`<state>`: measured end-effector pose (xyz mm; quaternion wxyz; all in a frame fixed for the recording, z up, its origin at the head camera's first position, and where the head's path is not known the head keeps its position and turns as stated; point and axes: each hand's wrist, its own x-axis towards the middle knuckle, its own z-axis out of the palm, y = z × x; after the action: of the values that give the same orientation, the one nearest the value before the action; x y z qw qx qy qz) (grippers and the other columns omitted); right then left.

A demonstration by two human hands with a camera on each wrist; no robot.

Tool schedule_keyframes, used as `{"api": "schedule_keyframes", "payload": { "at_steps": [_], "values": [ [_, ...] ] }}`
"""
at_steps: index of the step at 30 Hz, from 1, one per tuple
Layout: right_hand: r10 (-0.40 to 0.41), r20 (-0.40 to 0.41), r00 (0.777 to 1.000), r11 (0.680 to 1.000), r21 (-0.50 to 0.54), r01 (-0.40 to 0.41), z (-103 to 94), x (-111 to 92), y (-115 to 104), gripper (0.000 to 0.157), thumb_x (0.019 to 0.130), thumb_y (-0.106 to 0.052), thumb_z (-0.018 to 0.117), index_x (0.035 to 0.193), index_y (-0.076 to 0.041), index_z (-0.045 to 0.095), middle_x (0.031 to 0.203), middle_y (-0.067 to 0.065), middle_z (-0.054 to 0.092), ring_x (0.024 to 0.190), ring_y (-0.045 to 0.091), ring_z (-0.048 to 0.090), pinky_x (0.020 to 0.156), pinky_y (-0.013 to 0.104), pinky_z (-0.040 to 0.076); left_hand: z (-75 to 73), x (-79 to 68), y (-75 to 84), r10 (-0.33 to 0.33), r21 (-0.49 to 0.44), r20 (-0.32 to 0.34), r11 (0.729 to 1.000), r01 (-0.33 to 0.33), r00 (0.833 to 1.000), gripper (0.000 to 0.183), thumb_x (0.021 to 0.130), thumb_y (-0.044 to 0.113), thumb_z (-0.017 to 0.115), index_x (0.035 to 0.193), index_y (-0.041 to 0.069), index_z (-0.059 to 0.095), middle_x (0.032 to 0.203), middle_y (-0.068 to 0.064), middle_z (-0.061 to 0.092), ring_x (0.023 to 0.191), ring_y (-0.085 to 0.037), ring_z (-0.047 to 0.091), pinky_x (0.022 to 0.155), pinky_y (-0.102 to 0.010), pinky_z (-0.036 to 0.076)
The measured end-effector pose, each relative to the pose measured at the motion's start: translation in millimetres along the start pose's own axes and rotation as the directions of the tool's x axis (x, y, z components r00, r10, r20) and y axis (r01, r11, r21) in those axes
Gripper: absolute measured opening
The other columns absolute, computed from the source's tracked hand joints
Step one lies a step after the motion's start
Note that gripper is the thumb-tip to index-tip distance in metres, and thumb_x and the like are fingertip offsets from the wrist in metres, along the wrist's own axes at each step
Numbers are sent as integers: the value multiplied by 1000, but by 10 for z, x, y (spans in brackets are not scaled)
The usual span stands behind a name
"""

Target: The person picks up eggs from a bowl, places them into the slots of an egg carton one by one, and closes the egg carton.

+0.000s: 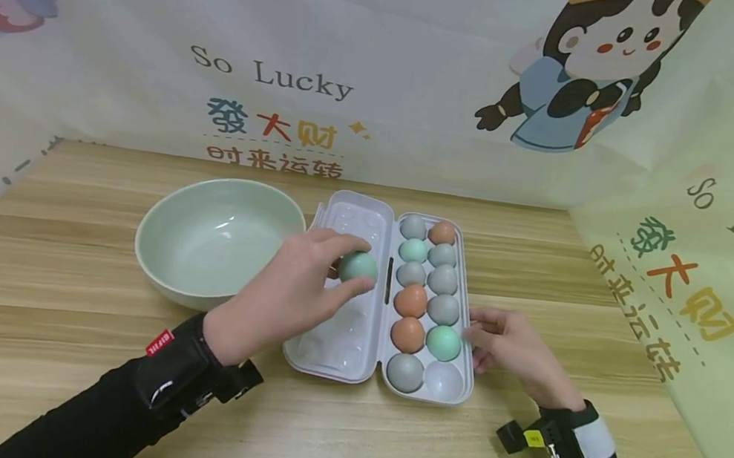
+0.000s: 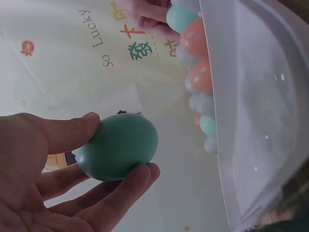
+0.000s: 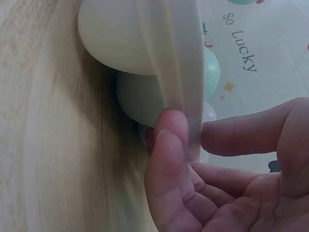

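Note:
My left hand pinches a green egg between thumb and fingers, held up over the lid side of the open egg carton. In the left wrist view the egg is apart from the carton's lid. At the carton's right edge, my right hand grips the rim; the right wrist view has the thumb on one side of the rim and fingers on the other. Grey, brown and green eggs fill the cups, apart from one bare cup at the near right corner.
A pale green bowl stands left of the carton, behind my left forearm. The wooden table ends at a printed white sheet at the back and sides.

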<state>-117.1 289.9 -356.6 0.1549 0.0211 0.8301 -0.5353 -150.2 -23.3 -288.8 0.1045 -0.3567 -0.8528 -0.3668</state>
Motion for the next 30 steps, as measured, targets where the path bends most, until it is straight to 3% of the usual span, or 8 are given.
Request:
{"api": "schedule_keyframes", "payload": {
  "at_steps": [11, 16, 21, 26, 30],
  "values": [
    [-11, 5, 1000, 1000, -7, 11, -12, -1, -1, 42, 96, -5, 56, 133, 13, 50, 99, 16, 66, 67, 25, 61, 60, 35, 54, 293, -9, 236, 82, -64, 24, 995, -80, 996, 36, 87, 15, 78, 118, 1, 66, 111, -12, 66, 101, -19, 61, 82, -29, 51],
    [-13, 6, 1000, 1000, 0, 13, -11, -4, 8, 42, 96, -6, 56, 134, 13, 50, 98, 16, 66, 67, 25, 61, 60, 35, 55, 438, -8, 316, 113, -105, 62, 989, -106, 992, 33, 86, 14, 77, 115, 3, 66, 106, -9, 66, 97, -17, 61, 82, -30, 51],
    [-19, 10, 1000, 1000, 3, 19, -16, 1, 11, 43, 96, -5, 56, 134, 13, 49, 95, 16, 66, 67, 25, 61, 61, 35, 55, 567, 0, 375, 152, -125, 90, 982, -141, 984, 36, 87, 13, 77, 118, 0, 64, 111, -11, 64, 91, -16, 60, 75, -23, 50],
    [-18, 10, 1000, 1000, 4, 18, -18, 2, 7, 43, 96, -5, 57, 134, 12, 49, 96, 16, 67, 67, 25, 62, 61, 34, 55, 701, 2, 415, 206, -125, 99, 973, -193, 974, 34, 86, 11, 77, 116, 0, 65, 97, -4, 54, 79, -12, 51, 69, -17, 45],
    [-18, 11, 1000, 1000, 5, 17, -14, 7, 15, 42, 95, -5, 57, 133, 12, 50, 95, 16, 67, 67, 25, 62, 61, 34, 55, 781, -6, 437, 205, -104, 127, 976, -192, 971, 33, 87, 13, 77, 116, 1, 65, 98, -5, 55, 84, -13, 50, 73, -16, 46]
  ]
}}
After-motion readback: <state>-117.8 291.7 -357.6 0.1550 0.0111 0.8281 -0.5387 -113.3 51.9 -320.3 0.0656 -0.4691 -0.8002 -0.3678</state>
